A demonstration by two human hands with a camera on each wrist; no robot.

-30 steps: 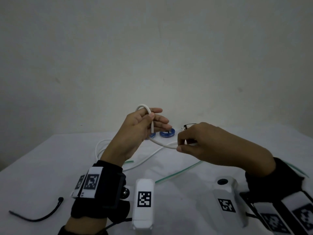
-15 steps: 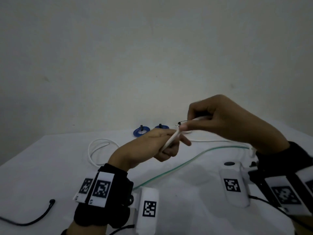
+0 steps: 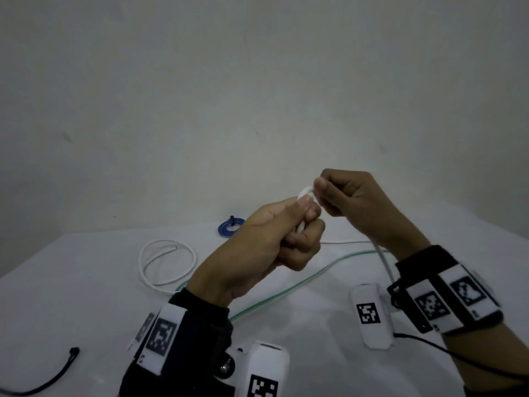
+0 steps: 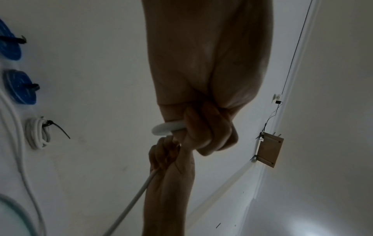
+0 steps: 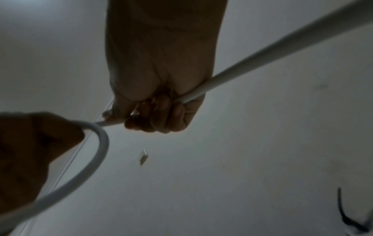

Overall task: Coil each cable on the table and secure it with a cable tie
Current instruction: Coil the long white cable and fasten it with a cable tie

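Observation:
Both hands are raised above the white table and meet over its middle. My left hand curls its fingers round a small coil of white cable; its top loop sticks out of the fist. My right hand pinches the same cable right beside it, and the cable drops from that hand toward the table. In the right wrist view the right hand grips the cable, which arcs over to the left hand. The free end lies in a loose white loop.
A green cable runs across the table under the hands. Two tied blue coils and a tied white coil lie at the far side. A loose black cable tie lies at the near left, another black tie by the right.
Both hands have risen. The right hand lifted the cable up and over to the left hand's fist, laying on another turn, and now pinches it close against the left fingers.

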